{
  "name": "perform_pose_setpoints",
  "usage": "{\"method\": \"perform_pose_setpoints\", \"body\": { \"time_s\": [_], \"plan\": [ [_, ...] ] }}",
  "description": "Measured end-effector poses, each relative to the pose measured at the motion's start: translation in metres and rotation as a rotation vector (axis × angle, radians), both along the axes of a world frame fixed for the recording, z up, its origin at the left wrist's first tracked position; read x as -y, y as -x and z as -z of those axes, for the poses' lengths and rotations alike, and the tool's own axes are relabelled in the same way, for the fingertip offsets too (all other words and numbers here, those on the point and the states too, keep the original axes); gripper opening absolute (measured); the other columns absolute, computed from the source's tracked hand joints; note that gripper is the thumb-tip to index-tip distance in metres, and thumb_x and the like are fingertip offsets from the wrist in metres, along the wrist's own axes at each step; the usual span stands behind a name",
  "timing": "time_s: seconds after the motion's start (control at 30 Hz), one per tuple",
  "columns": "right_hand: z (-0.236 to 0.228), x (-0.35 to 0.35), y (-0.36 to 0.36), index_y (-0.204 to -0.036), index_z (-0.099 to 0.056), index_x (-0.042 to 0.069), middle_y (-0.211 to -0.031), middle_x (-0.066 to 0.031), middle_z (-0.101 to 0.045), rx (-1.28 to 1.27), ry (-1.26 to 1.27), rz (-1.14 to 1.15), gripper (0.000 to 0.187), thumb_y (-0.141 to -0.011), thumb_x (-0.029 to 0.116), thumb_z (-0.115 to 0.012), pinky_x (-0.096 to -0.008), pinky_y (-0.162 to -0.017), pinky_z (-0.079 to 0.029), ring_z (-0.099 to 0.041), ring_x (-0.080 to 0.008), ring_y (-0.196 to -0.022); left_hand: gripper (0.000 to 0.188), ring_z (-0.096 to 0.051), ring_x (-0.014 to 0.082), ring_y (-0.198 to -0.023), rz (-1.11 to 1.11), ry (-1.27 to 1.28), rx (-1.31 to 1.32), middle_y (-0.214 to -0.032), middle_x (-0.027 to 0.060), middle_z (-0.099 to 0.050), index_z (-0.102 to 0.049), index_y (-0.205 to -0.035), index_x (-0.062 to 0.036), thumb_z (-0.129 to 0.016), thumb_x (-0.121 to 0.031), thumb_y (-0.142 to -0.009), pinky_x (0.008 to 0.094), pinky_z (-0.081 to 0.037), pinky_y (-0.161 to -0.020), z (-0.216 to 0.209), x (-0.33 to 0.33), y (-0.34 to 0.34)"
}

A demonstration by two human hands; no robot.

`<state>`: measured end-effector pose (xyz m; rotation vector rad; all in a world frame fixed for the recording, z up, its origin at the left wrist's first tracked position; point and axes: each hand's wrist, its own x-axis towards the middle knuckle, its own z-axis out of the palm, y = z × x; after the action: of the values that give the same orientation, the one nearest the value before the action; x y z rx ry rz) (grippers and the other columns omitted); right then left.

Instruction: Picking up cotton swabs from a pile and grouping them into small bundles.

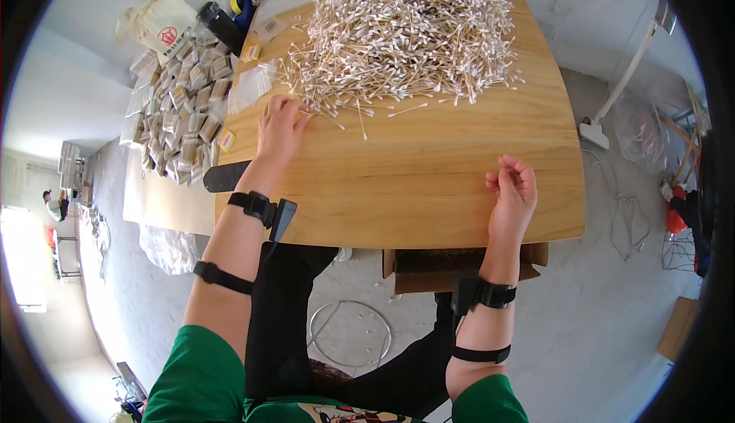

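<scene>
A large heap of cotton swabs [413, 36] with pale sticks and white tips covers the far part of the wooden table. My left hand [280, 130] rests at the heap's near left edge, beside clear plastic bags [249, 88]. Its fingers reach forward and the thumb stands apart; a few loose swabs lie by the fingertips. My right hand [513, 197] hovers over the table's near right part, fingers curled in toward the thumb, with nothing visible in it. Between the hands and the heap lies a stray swab [363, 123].
Many small packed bags of swabs [180, 117] are piled on a lower surface at the left, near a cloth bag [159, 25] and a black bottle [219, 26]. A dark flat strip [227, 177] overhangs the left edge. An open cardboard box [425, 274] is under the near edge.
</scene>
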<state>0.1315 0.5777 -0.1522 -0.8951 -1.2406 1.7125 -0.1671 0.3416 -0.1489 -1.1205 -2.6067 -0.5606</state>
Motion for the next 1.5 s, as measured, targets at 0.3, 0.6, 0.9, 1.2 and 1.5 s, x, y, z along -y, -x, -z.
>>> {"method": "perform_pose_setpoints", "body": {
  "time_s": [0.3,0.6,0.9,1.2,1.5],
  "plan": [
    [0.0,-0.002,0.003,-0.099,-0.059,0.001,-0.087,-0.0032,-0.057,0.05,-0.01,-0.02,0.011,-0.09,0.001,-0.052,-0.0227,-0.063,-0.047,-0.056,-0.0106,-0.069,0.011,-0.054,0.0306,-0.095,-0.129,0.137,0.091,-0.093,0.0115,-0.055,-0.061,-0.08,-0.0046,-0.066,-0.014,-0.078,0.0402,-0.044,-0.082,0.004,0.018,-0.035],
    [-0.001,-0.002,0.0,-0.096,-0.059,0.001,-0.081,-0.0032,-0.057,0.028,-0.011,-0.025,0.008,-0.09,0.003,-0.053,-0.0226,-0.062,-0.047,-0.057,-0.0103,-0.068,0.014,-0.061,0.0329,-0.074,-0.263,0.007,0.295,-0.083,0.0143,-0.062,-0.055,-0.093,-0.0032,-0.061,-0.012,-0.085,0.04,-0.049,-0.064,-0.025,0.024,-0.099],
    [-0.004,-0.01,-0.001,-0.096,-0.06,0.001,-0.081,-0.0038,-0.058,-0.004,0.075,-0.053,0.008,-0.089,0.003,-0.055,-0.0238,-0.062,-0.048,-0.059,-0.0117,-0.068,0.023,-0.063,0.0298,-0.079,0.421,-0.042,0.421,-0.087,0.0131,-0.063,-0.057,-0.098,-0.0047,-0.065,-0.005,-0.076,0.0362,-0.051,-0.067,-0.016,-0.028,-0.216],
    [0.0,-0.018,-0.016,-0.1,-0.059,0.002,-0.09,-0.0053,-0.061,-0.141,0.178,-0.018,0.011,-0.09,0.003,-0.054,-0.0252,-0.065,-0.049,-0.059,-0.013,-0.069,0.022,-0.059,0.032,-0.081,0.312,-0.129,0.234,-0.084,0.0109,-0.059,-0.057,-0.095,-0.0068,-0.067,-0.013,-0.076,0.04,-0.05,-0.068,-0.007,-0.038,-0.21],
    [-0.002,-0.013,-0.006,-0.098,-0.059,0.002,-0.09,-0.0042,-0.061,-0.054,0.114,-0.033,0.009,-0.091,0.005,-0.054,-0.0235,-0.063,-0.048,-0.059,-0.0115,-0.069,0.021,-0.059,0.0293,-0.082,-0.225,0.022,0.283,-0.086,0.0105,-0.059,-0.059,-0.086,-0.0041,-0.07,-0.019,-0.077,0.0392,-0.048,-0.07,0.005,0.022,-0.057]
  ]
}}
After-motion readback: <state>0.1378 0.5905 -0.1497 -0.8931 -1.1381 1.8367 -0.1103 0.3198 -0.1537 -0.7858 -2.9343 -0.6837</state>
